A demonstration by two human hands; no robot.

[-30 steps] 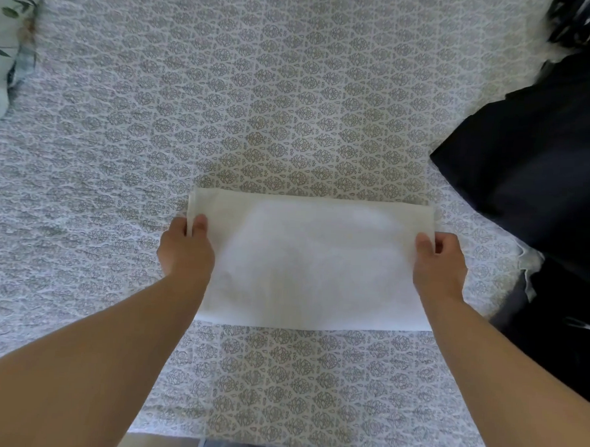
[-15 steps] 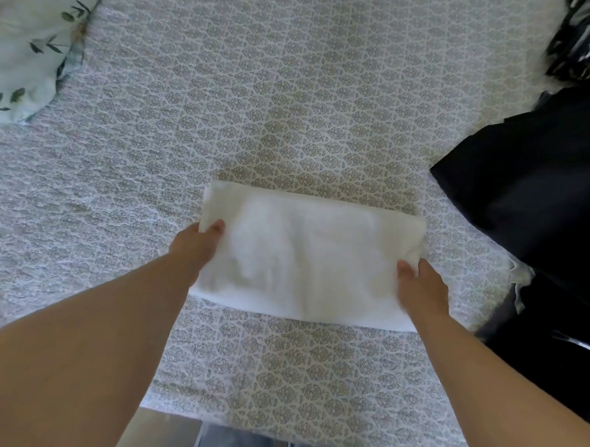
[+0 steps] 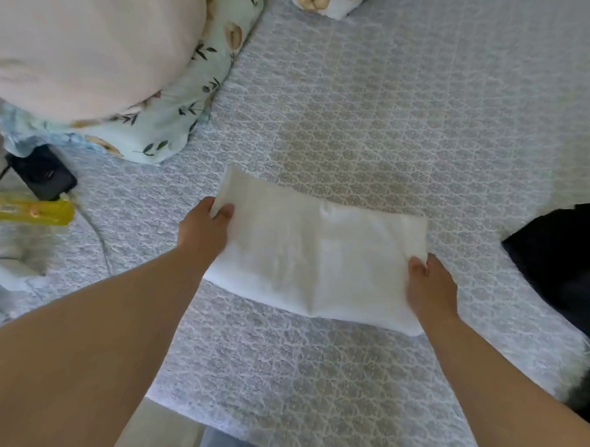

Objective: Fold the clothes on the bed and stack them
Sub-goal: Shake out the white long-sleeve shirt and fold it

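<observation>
At about nine o'clock from the centre of the view a yellow packet (image 3: pixel 27 210) and a dark phone (image 3: pixel 42 176) with its cable lie on the bed (image 3: pixel 376 102), below a flowered pillow (image 3: pixel 176 123) at ten o'clock. The left hand (image 3: pixel 205 231) pinches the left end of the white cloth (image 3: pixel 319 258), thumb on top and fingers tucked under the edge, so that end is raised a little off the bed. The cloth itself lies folded into a long band just past the centre, slanting from ten o'clock down to four o'clock; it looks light, soft and limp, likely to sag or slide open unless it is taken by its short ends or corners, where the layers can be pinched together. Seen from the left hand the band runs away toward three o'clock. The right hand (image 3: pixel 431 290) is at the cloth's right end, at four o'clock from the centre, with curled fingers gripping the near right corner. Farther right, at three o'clock, a dark garment (image 3: pixel 562 268) waits on the bed, well apart from the cloth.
</observation>
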